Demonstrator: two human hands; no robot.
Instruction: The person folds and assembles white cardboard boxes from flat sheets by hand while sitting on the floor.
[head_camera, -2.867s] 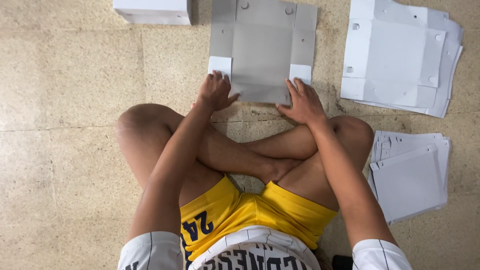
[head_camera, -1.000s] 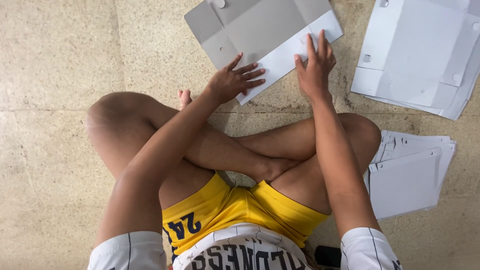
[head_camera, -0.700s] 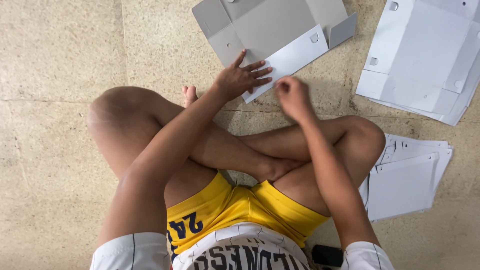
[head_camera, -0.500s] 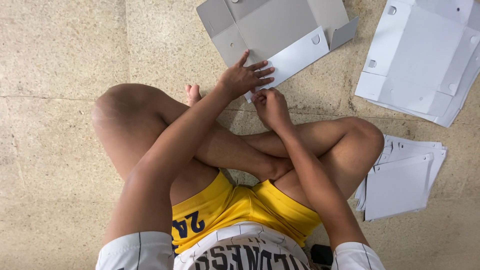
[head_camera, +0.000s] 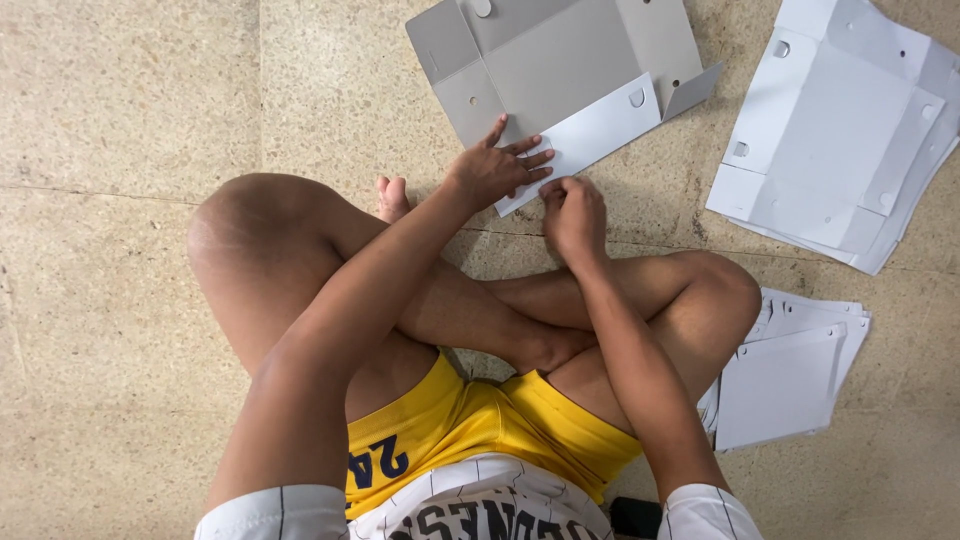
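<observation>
A flat grey cardboard box blank (head_camera: 560, 70) lies on the stone floor in front of my crossed legs, with its near white flap (head_camera: 590, 135) folded over. My left hand (head_camera: 495, 170) presses flat on the near corner of that white flap, fingers spread. My right hand (head_camera: 572, 212) is curled just to the right, its fingertips pinching the flap's near edge. Both forearms reach forward over my knees.
A stack of flat white box blanks (head_camera: 840, 130) lies at the upper right. A second pile of white sheets (head_camera: 790, 375) sits beside my right knee. A small dark object (head_camera: 635, 518) shows by my hip. Speckled floor tiles (head_camera: 120, 130) stretch to the left.
The grey blank has been turned and its white flap folded over. My right hand drew back from the flap's far end to its near edge, beside my left hand.
</observation>
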